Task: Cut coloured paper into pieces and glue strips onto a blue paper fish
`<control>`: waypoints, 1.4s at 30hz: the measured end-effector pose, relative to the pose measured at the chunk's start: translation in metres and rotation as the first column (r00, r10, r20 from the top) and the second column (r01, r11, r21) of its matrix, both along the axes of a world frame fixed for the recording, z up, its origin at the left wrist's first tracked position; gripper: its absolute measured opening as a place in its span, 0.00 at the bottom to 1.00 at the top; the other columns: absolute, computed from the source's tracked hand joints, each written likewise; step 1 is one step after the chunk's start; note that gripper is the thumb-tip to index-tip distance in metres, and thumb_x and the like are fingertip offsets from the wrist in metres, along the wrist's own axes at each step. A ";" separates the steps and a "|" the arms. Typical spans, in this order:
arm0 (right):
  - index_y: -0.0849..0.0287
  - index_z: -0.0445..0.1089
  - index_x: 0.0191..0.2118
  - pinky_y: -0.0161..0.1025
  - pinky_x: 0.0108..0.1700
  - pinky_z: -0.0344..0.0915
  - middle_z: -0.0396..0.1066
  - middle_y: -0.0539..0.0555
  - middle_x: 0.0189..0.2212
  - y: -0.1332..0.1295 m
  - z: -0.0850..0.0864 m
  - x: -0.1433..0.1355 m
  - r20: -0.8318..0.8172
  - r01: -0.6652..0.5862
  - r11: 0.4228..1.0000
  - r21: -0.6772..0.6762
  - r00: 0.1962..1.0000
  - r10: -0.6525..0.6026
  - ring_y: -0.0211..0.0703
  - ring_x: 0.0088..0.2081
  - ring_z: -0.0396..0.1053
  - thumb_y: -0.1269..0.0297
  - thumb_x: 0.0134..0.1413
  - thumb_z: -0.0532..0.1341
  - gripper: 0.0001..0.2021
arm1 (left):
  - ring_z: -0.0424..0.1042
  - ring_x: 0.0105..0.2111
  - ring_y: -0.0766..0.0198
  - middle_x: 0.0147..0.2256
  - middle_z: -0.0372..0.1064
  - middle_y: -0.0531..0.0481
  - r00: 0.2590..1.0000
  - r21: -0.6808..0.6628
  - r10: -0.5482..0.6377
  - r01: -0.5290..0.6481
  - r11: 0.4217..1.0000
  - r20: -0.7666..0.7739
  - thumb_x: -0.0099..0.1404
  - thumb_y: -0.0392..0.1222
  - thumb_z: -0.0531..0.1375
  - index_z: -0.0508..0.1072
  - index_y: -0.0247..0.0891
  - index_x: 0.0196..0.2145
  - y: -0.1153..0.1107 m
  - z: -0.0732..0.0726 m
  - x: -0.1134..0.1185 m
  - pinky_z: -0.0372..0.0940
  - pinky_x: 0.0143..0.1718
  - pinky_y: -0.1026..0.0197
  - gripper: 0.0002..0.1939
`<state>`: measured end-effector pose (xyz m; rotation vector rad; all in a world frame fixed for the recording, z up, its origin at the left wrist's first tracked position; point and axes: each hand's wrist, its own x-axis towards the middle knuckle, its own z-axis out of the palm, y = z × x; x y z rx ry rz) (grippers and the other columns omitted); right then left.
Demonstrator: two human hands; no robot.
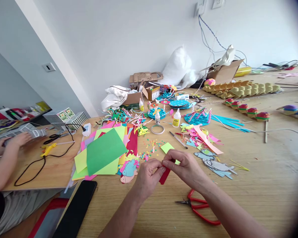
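Observation:
A narrow strip of dark red paper is pinched between my two hands above the wooden table. My left hand closes its thumb and fingertips on the strip from the left. From the right, my right hand grips its upper end, fingers curled over it. Part of the strip is hidden behind my fingers. Just beyond my hands lies a light green piece of paper. Red-handled scissors rest on the table under my right forearm. Paper fish cutouts lie to the right.
Colored paper sheets are stacked at left, near a black phone. Glue bottles, a tape roll, a pen and paper scraps lie ahead. Egg cartons stand farther right. Another person's hands work at far left.

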<state>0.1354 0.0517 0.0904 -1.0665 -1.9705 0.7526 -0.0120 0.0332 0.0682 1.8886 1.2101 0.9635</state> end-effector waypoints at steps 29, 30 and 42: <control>0.60 0.60 0.21 0.31 0.27 0.55 0.57 0.46 0.18 0.041 -0.054 0.008 -0.237 -0.136 0.958 -0.252 0.968 0.075 0.34 0.24 0.56 0.57 0.52 0.54 0.14 | 0.50 0.23 0.69 0.20 0.47 0.56 0.941 -0.076 0.218 -0.205 0.976 0.258 0.57 0.51 0.52 0.54 0.37 0.17 0.048 -0.041 0.012 0.50 0.26 0.67 0.19; 0.60 0.60 0.22 0.31 0.27 0.55 0.58 0.46 0.19 0.041 -0.054 0.008 -0.229 -0.134 0.961 -0.244 0.970 0.077 0.34 0.24 0.56 0.56 0.52 0.53 0.14 | 0.50 0.23 0.69 0.20 0.48 0.56 0.945 -0.077 0.214 -0.200 0.977 0.249 0.57 0.52 0.52 0.55 0.37 0.18 0.048 -0.042 0.012 0.51 0.26 0.67 0.19; 0.59 0.57 0.20 0.32 0.27 0.52 0.52 0.45 0.18 0.045 -0.067 0.011 -0.258 -0.096 0.973 -0.209 0.965 0.040 0.34 0.24 0.52 0.57 0.52 0.53 0.15 | 0.49 0.24 0.69 0.20 0.48 0.56 0.962 -0.145 0.114 -0.080 0.986 0.249 0.59 0.48 0.51 0.53 0.37 0.18 0.041 -0.043 0.018 0.50 0.26 0.66 0.17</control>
